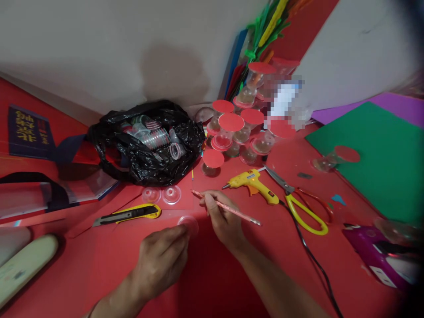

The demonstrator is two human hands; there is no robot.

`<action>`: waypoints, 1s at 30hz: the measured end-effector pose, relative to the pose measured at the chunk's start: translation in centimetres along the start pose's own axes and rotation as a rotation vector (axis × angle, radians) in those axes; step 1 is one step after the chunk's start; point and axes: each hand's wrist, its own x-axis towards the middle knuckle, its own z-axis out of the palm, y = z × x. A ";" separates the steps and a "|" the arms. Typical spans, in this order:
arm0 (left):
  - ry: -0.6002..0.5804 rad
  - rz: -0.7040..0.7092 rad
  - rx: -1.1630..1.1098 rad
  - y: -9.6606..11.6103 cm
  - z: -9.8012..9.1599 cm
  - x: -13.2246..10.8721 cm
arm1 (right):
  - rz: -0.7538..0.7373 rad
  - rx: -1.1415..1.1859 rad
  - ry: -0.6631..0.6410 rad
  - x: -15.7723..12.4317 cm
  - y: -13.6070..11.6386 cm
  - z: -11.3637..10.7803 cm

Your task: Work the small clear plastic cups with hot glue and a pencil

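1. Pencil with a slim, pink-patterned shaft (243, 216) slants over the near middle, its point aimed far left; the right hand (222, 219) grips it between thumb and fingers.
2. Left hand (164, 256), fingers bunched together, touches a clear, round plastic piece (193, 223) lying on the red surface (82, 265); whether the fingers pinch or press it, I cannot tell.
3. Two more clear, round plastic pieces (172, 194) sit side by side, farther away and slightly left.
4. Just left of these lies a yellow-and-black box cutter (132, 213).
5. Beyond them, a crumpled black plastic bag (145, 171) gapes open, holding clear plastic cups (154, 139), many nested in a stack lying sideways.
6. Far right of the bag stand hourglass-shaped clear plastic containers with red discs on top (231, 122); some show brownish contents in their lower cups, too indistinct to identify.
7. Nearer, right of the pencil, rest a yellow glue gun (253, 180) and scissors with yellow and red handles (289, 189).
8. Farther right, another clear container with a red disc (326, 163) lies tipped at the edge of a green sheet (374, 163).
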 end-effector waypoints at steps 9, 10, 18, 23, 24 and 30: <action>0.011 0.010 -0.013 -0.1 0.1 -0.2 | -0.012 0.000 -0.002 0.0 0.0 -0.1; 0.011 0.010 -0.011 -0.1 0.1 -0.2 | -0.006 0.000 -0.002 0.0 0.0 0.0; 0.007 0.004 -0.012 0.0 0.2 -0.2 | 0.020 0.003 -0.006 0.0 0.5 0.1; -0.023 -0.010 -0.014 -0.1 0.2 -0.4 | 0.029 0.002 -0.002 0.0 0.3 0.0; -0.031 -0.015 -0.012 -0.1 0.2 -0.4 | 0.033 0.004 -0.002 0.0 0.3 0.1; -0.090 -0.066 0.015 0.4 -0.1 -0.1 | 0.083 0.020 -0.009 -0.2 0.6 0.2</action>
